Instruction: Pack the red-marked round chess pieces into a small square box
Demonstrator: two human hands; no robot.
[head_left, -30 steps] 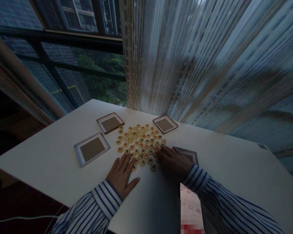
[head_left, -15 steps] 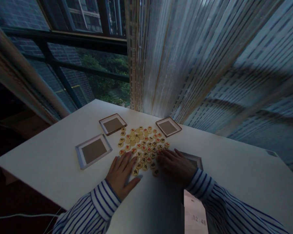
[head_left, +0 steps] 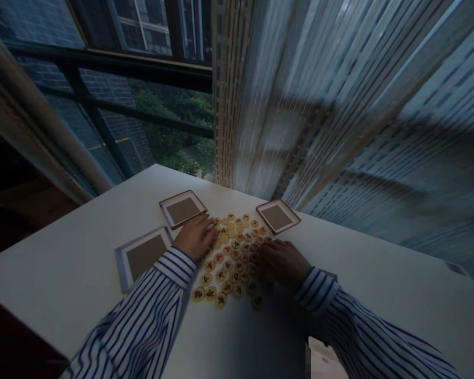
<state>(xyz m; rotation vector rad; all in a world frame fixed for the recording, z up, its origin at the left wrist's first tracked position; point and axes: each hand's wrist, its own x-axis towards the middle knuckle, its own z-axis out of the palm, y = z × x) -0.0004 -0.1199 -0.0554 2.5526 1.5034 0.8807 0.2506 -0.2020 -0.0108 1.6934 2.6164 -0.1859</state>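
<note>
Round Chinese chess pieces (head_left: 236, 255) with red or black characters lie in a loose cluster on the white table (head_left: 221, 342); several at the back look blank. My left hand (head_left: 193, 238) reaches over the left edge of the cluster, open, its fingertips down among the pieces near the upper left tray (head_left: 176, 227). On the cluster's right side rests my right hand (head_left: 286, 261), fingers bent down over the pieces but not closed in a fist. Its thumb and fingertips are partly hidden in shadow. Neither hand lifts a piece that I can see.
A shallow tray (head_left: 120, 270) lies at left beside my left forearm, another tray (head_left: 298, 217) at the back right. A fourth tray (head_left: 332, 275) shows only a corner behind my right wrist. A phone (head_left: 326, 360) is at the bottom edge. Curtains (head_left: 268, 131) hang behind the table.
My left hand has moved up and away from the front of the cluster to its left back. Front left pieces are uncovered and spread farther left. My right hand's fingers are more bent.
</note>
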